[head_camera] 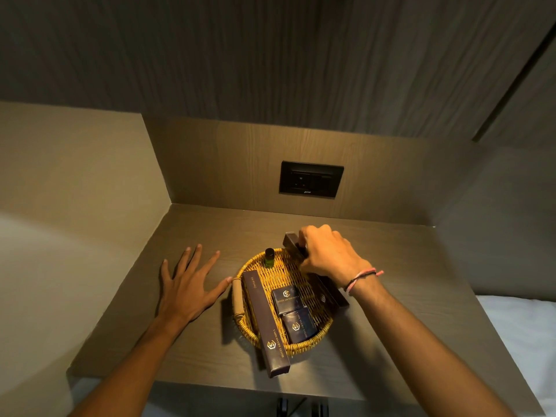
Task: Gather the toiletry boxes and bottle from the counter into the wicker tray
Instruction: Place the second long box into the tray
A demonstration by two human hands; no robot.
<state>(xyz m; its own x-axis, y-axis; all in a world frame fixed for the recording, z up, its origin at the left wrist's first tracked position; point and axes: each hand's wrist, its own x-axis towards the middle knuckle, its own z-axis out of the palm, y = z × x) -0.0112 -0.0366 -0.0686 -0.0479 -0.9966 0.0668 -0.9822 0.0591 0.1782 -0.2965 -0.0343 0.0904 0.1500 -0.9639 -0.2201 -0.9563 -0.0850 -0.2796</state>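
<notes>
A round wicker tray [322, 332] sits on the dark wooden counter [391, 326]. Inside it stand a small green bottle [269, 258] with a black cap at the far rim and two small dark square boxes [287, 299] [301, 325] side by side. A long dark box [264, 320] lies along the tray's left side, its near end jutting over the rim. My right hand [328, 254] grips another long dark box [293, 243], held tilted over the tray's far right rim. My left hand [188, 284] lies flat on the counter, fingers spread, thumb touching the tray's handle.
A black socket plate [311, 179] is set in the back panel above the counter. A side wall closes the counter on the left. White bedding [520, 341] lies past the counter's right edge. The counter's front edge runs just below the tray.
</notes>
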